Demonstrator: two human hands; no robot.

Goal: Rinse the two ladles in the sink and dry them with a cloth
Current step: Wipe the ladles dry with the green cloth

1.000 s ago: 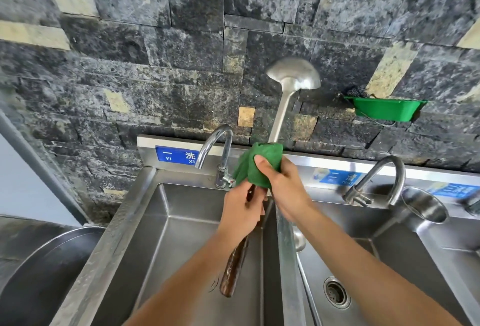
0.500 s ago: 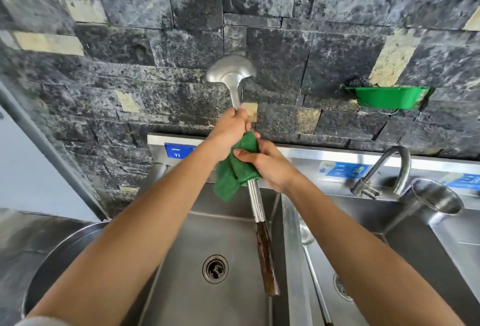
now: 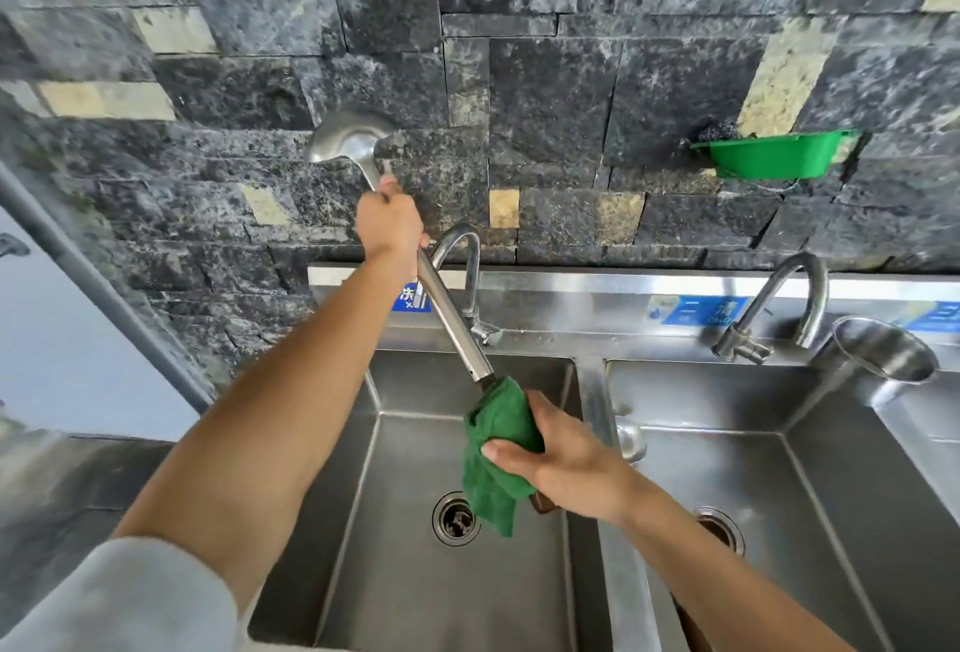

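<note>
A long steel ladle (image 3: pixel 451 324) is held slanted over the left sink basin (image 3: pixel 415 599), its bowl up against the stone wall. My left hand (image 3: pixel 389 225) grips the shaft just below the bowl. My right hand (image 3: pixel 561 464) holds a green cloth (image 3: pixel 498 454) wrapped around the ladle's wooden handle, whose brown end pokes out under my palm. A second ladle lies in the right basin (image 3: pixel 779 521); only its bowl (image 3: pixel 631 441) shows beside my right wrist, and its handle end shows under my forearm.
Two curved steel taps, one (image 3: pixel 470 277) behind the held ladle and one (image 3: pixel 779 308) over the right basin. A steel cup (image 3: pixel 883 350) rests on the right rim. A green tray (image 3: pixel 774 155) with a scourer hangs on the wall. A large round pan (image 3: pixel 47 521) sits at left.
The cloth in my right hand has slid down the shaft from near the middle to the wooden handle. My left hand stays up near the bowl, and the ladle now leans further left.
</note>
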